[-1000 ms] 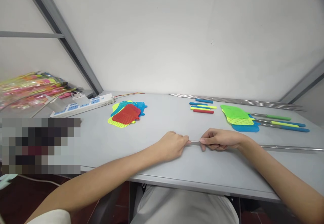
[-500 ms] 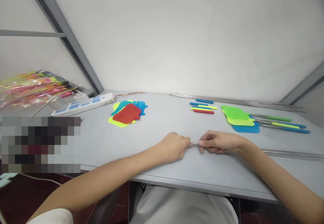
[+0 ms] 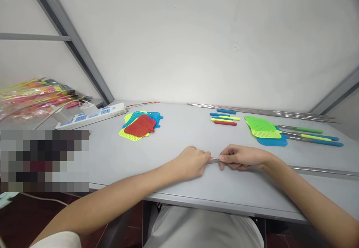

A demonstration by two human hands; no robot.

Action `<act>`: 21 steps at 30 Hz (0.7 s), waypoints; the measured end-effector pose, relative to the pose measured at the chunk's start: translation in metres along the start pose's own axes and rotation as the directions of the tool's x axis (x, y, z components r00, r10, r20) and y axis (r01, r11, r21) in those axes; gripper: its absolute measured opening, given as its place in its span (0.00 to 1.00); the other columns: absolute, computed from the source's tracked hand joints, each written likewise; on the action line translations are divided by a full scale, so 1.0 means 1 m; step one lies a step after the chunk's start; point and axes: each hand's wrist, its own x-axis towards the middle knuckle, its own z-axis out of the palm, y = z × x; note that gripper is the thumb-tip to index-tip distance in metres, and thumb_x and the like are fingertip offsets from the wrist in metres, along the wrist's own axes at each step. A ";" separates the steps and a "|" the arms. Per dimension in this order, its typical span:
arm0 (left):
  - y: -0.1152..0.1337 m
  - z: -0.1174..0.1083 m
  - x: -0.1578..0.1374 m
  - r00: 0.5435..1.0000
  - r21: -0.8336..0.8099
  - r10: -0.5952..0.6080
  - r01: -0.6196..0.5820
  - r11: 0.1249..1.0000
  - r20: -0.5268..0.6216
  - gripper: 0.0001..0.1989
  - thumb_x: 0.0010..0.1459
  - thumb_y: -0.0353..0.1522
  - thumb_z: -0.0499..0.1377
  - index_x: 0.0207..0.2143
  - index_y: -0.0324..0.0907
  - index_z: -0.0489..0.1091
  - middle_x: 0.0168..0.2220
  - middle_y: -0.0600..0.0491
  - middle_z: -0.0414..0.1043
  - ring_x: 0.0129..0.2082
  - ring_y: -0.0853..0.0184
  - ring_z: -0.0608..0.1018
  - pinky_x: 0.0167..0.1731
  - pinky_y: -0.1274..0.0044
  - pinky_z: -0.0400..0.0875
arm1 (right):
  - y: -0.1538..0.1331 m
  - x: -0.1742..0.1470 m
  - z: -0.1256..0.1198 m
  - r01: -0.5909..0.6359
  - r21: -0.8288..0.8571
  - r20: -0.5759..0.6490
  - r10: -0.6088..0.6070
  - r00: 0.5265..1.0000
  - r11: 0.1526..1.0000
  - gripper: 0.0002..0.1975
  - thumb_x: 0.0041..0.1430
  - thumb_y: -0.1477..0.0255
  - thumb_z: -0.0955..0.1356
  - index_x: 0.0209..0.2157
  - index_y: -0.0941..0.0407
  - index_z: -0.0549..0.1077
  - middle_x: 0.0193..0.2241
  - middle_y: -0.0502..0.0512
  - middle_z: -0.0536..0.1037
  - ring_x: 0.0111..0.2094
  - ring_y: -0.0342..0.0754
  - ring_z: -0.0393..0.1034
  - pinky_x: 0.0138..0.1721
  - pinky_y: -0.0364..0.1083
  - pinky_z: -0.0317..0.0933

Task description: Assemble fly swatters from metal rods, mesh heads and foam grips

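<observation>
Near the front of the table, a thin metal rod (image 3: 215, 159) shows between my two hands. My left hand (image 3: 194, 162) is closed in a fist around its left end, hiding what is inside the fist. The thumb and fingers of my right hand (image 3: 238, 157) pinch the rod just to the right. Past my right forearm, a metal rod (image 3: 322, 170) runs to the right edge of the view; it lines up with the piece in my hands, the arm hiding the part between.
Loose fly swatter heads (image 3: 140, 126) lie at left, near a white power strip (image 3: 92, 117). Coloured handles (image 3: 224, 123) lie at back centre, with metal rods (image 3: 269, 112) along the wall. Assembled fly swatters (image 3: 263, 124) lie at right. Bagged goods (image 3: 36, 98) are far left.
Both hands keep their grip on the rod with barely any movement. The view has shifted very slightly.
</observation>
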 end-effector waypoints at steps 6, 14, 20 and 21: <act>-0.002 -0.003 0.000 1.000 -0.059 -0.006 0.005 0.998 -0.018 0.14 0.57 0.33 0.39 0.26 0.40 0.60 0.21 0.52 0.68 0.21 0.68 0.70 0.21 0.77 0.56 | 0.002 0.000 -0.003 0.023 0.011 0.016 -0.023 1.000 1.000 0.19 0.51 0.58 0.59 0.29 0.61 0.68 0.12 0.41 0.52 0.11 0.33 0.40 0.11 0.38 0.35; -0.011 -0.011 0.003 0.999 -0.222 -0.044 0.036 0.974 -0.029 0.18 0.57 0.36 0.38 0.23 0.40 0.61 0.21 0.53 0.66 0.22 0.71 0.67 0.22 0.79 0.56 | -0.002 0.000 -0.004 0.039 -0.002 -0.022 -0.039 0.999 0.999 0.21 0.50 0.57 0.59 0.31 0.61 0.69 0.13 0.41 0.51 0.12 0.33 0.40 0.12 0.38 0.37; -0.013 -0.014 0.003 0.999 -0.279 -0.030 0.023 0.960 -0.020 0.20 0.57 0.38 0.37 0.22 0.40 0.61 0.20 0.54 0.65 0.21 0.72 0.65 0.23 0.80 0.55 | -0.004 -0.002 -0.004 0.048 -0.077 -0.017 -0.049 0.999 0.996 0.23 0.51 0.56 0.58 0.33 0.61 0.69 0.14 0.42 0.50 0.12 0.34 0.41 0.12 0.38 0.40; -0.013 -0.016 0.003 0.999 -0.285 -0.033 0.026 0.958 -0.018 0.20 0.57 0.38 0.37 0.22 0.40 0.61 0.20 0.54 0.64 0.21 0.72 0.65 0.23 0.80 0.55 | -0.004 -0.002 -0.005 0.053 -0.088 -0.016 -0.055 0.998 0.995 0.23 0.51 0.56 0.57 0.33 0.61 0.69 0.14 0.42 0.50 0.12 0.34 0.41 0.12 0.38 0.40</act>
